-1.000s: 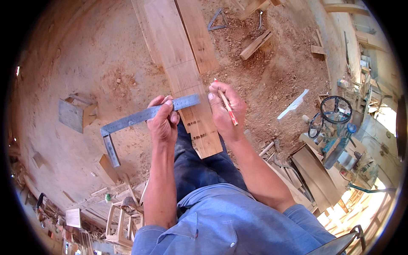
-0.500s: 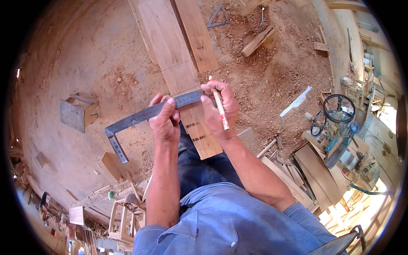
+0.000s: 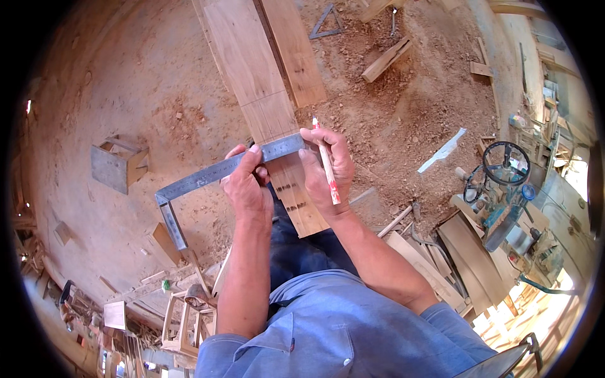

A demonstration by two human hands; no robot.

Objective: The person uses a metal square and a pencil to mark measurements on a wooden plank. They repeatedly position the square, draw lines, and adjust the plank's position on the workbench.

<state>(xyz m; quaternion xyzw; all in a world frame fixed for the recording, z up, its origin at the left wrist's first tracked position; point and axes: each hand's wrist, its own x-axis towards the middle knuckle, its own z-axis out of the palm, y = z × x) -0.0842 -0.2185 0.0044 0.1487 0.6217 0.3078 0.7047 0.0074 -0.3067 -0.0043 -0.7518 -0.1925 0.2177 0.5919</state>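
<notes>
A metal carpenter's square (image 3: 208,174) lies slantwise across a long pale wooden board (image 3: 246,57), its short arm hanging out to the left. My left hand (image 3: 247,183) grips the blade near its middle, thumb on top. At the blade's right end, the fingertips of my right hand (image 3: 331,165) touch the metal. That hand also holds a worn red-and-white carpenter's pencil (image 3: 327,165), slanting across its fingers. Thin lines cross the board beyond the blade, and dark marks show on its near end, above my legs.
Beside the board lies a second plank (image 3: 296,57). On the dusty ground are a triangular frame (image 3: 326,22), a wood block (image 3: 387,60) and a small box-like wooden piece (image 3: 118,165). To the right stands a machine with a black handwheel (image 3: 506,163), near stacked boards (image 3: 469,261). A wooden frame (image 3: 183,321) stands lower left.
The square's blade has turned slightly so its ruled face shows more brightly. My right fingers have shifted a little, and the pencil sits slightly lower in them.
</notes>
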